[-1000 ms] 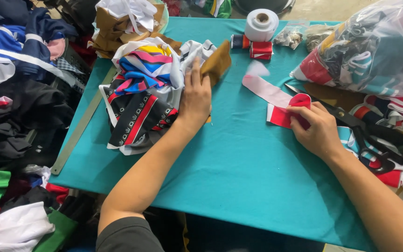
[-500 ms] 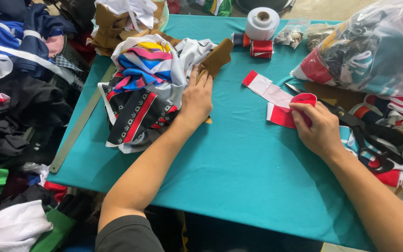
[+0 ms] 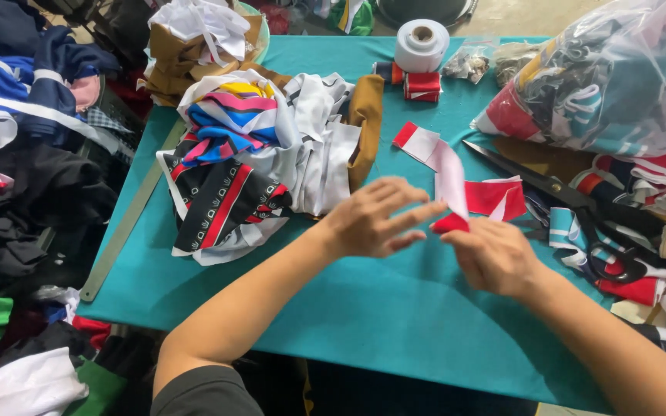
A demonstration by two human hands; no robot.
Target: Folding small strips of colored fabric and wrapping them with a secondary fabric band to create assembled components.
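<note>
Both hands on strip
</note>
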